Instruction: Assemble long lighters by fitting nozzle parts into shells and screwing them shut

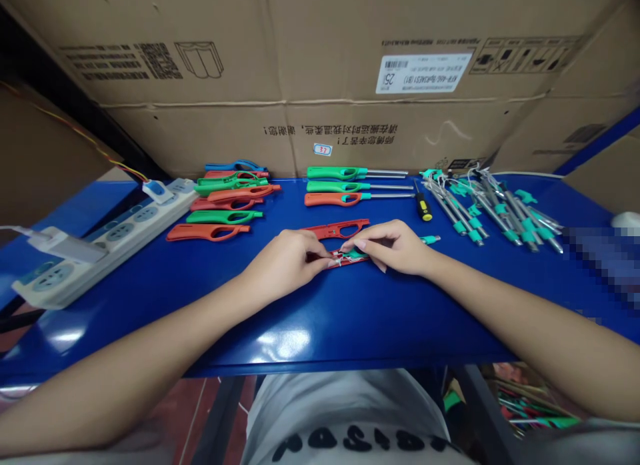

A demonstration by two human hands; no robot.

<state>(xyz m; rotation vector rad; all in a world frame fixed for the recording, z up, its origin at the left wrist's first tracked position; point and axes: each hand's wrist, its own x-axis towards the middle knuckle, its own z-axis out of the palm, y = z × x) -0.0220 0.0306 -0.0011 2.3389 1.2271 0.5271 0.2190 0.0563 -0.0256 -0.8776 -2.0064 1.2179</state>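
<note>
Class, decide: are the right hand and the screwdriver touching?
Apart: the head view shows blue table between the right hand and the screwdriver.

Behind the tabletop (pixel 320 331), the upright carton (pixel 200 131); along the tabletop's far left, the power strip (pixel 125 233) with plugs (pixel 65 243) in it; right of that, a column of handles (pixel 225 203); at back centre, three lighters (pixel 327 186), one before another; just right of their tips, the screwdriver (pixel 424 207); farther right, a heap of tube assemblies (pixel 495 215); before the lighters, a casing half (pixel 337 231); in front of that, between left hand (pixel 295 255) and right hand (pixel 400 248), the nearer casing (pixel 343 262); below the tabletop at right, loose parts (pixel 535 401).
</note>
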